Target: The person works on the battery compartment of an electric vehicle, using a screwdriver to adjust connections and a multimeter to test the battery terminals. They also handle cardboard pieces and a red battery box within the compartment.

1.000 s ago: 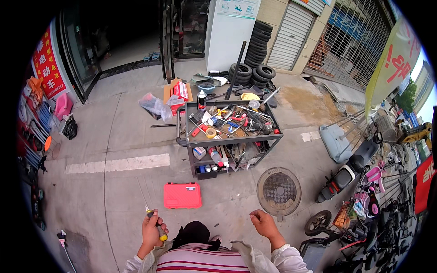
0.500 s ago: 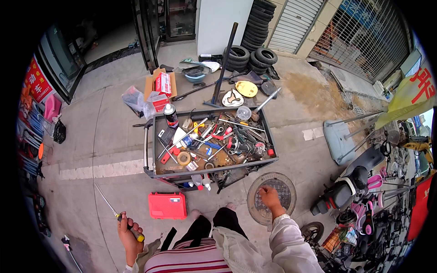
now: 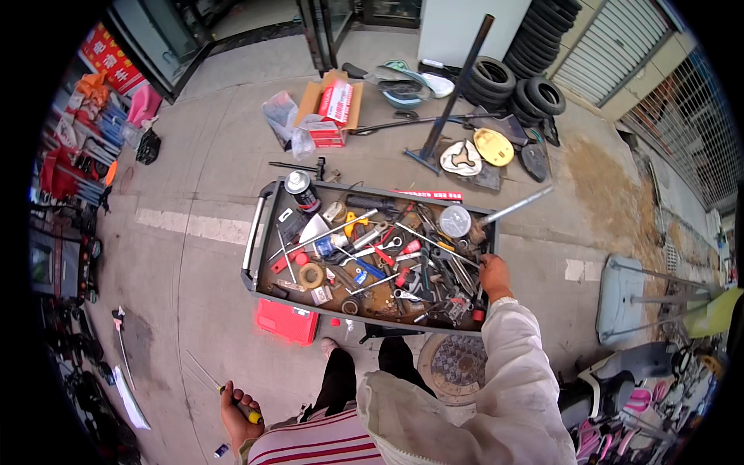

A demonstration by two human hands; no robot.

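Observation:
In my left hand [image 3: 241,411], low on the left, the fingers wrap round the black-and-yellow handle of a screwdriver [image 3: 254,418]. Its long thin shaft points up and to the left. Out on the right, my right hand [image 3: 494,277] is closed over the right-hand rim of a black tool cart [image 3: 380,323]; the fingertips are partly hidden. The cart's top is heaped with wrenches, pliers, a roll of tape [image 3: 311,274], a blue-labelled bottle [image 3: 328,246], a clear round tub [image 3: 455,222] and a spray can [image 3: 302,191]. A metal tube [image 3: 521,204] sticks out past its far right corner.
A red case [image 3: 285,321] lies on the ground by the cart's near left side. Beyond the cart are an open carton [image 3: 332,108], an upright black bar on a base [image 3: 457,89] and stacked tyres [image 3: 535,43]. Parked scooters [image 3: 612,380] stand at the lower right.
My right hand has moved up and forward from above the manhole cover onto the cart's right rim. The view has shifted, and the cart looks closer. My left hand still holds the screwdriver.

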